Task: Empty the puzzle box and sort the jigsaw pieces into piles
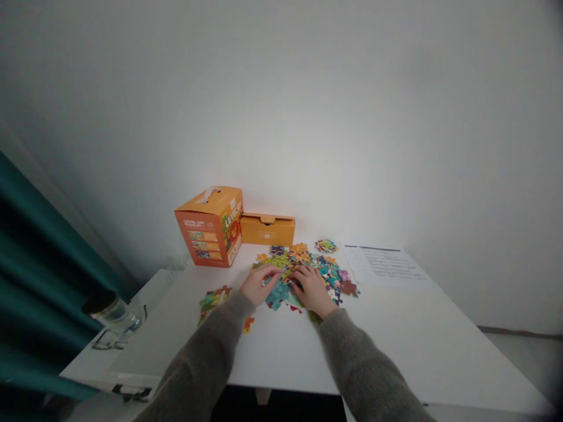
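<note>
Though grip is unclear, both hands (pixel 260 284) (pixel 313 291) touch puzzle pieces (pixel 332 275) on a white table (pixel 284 357) beside the wall (pixel 316 129).

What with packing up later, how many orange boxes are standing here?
2. The larger box stands behind and left of the heap of puzzle pieces; the smaller box stands just right of it. Any behind them would be hidden.

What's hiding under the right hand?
Colourful puzzle pieces peek out around the right hand. Whatever lies directly beneath its palm is covered, so I can't tell what's there.
</note>
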Action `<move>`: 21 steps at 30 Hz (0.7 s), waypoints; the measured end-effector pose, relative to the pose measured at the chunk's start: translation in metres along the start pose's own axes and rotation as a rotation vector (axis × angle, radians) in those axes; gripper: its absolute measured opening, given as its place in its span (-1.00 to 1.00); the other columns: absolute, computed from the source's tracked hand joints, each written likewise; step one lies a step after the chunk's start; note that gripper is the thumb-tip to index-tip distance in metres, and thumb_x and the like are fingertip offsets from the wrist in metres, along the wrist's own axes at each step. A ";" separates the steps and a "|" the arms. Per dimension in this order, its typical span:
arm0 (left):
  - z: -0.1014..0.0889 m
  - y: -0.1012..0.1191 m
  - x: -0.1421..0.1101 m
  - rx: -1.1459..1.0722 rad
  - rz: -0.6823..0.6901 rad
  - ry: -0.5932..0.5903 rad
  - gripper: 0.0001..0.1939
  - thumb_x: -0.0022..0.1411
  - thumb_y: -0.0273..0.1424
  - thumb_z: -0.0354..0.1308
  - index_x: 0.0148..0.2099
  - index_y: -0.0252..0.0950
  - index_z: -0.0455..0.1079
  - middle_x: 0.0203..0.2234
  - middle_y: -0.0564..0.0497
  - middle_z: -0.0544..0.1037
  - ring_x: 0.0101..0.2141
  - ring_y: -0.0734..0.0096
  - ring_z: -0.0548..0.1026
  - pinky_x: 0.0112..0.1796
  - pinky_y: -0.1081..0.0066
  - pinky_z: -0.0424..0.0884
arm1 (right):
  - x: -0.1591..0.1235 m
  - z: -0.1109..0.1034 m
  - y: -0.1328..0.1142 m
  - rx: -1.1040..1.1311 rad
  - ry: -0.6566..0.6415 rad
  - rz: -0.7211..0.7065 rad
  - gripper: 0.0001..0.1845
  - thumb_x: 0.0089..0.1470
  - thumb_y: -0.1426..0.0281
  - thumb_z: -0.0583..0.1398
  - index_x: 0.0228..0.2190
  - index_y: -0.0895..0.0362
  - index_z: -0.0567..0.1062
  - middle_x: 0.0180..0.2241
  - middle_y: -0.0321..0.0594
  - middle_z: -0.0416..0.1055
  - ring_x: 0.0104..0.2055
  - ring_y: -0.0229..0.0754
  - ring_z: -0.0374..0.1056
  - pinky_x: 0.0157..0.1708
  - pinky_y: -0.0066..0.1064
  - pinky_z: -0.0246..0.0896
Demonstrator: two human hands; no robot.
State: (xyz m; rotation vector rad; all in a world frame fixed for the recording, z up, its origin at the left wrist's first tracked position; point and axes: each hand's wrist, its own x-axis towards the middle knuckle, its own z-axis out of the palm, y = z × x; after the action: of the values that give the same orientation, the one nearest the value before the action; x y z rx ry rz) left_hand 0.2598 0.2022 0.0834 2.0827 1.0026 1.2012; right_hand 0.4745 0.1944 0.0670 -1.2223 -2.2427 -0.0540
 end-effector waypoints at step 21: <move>0.015 -0.016 0.004 -0.653 -0.337 0.189 -0.63 0.12 -0.16 0.26 -0.14 -0.31 0.40 -0.52 0.09 0.48 -0.57 0.50 0.44 -0.46 0.44 0.38 | -0.003 0.000 -0.034 0.634 0.294 0.109 -0.63 0.24 0.41 0.02 -0.04 0.03 0.53 -0.09 -0.09 0.47 -0.03 -0.09 0.36 0.01 -0.17 0.27</move>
State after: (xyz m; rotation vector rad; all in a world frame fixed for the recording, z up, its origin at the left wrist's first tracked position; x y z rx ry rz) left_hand 0.2689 0.2138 0.0672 1.2638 0.8448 1.3336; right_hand 0.4492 0.1728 0.0735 -0.9089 -1.7353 0.4561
